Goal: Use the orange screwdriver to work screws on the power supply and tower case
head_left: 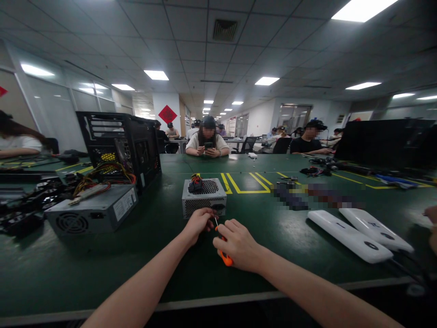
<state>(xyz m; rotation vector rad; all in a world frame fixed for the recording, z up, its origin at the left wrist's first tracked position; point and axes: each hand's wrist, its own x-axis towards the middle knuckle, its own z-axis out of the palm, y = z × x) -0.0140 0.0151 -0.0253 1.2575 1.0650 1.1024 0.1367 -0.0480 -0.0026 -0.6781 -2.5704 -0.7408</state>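
A metal computer power supply (198, 197) with a perforated casing stands in front of me, a dark cable bundle (195, 183) on its top. Just before its near face, my left hand (198, 224) has its fingers bent together in a pinch. Whatever lies between them is too small to make out. An orange-handled screwdriver (226, 258) is gripped in my right hand (241, 246). Its thin shaft points up and away, with the tip at the left fingertips. Whether the tip touches the power supply, I cannot tell.
A second power supply (92, 212) with loose wires and a black computer case (119, 146) stand left. Two white devices (348, 234) lie right, near pixelated items (290, 197). A person (208, 141) sits opposite; another person's hand (432, 225) shows at the right edge.
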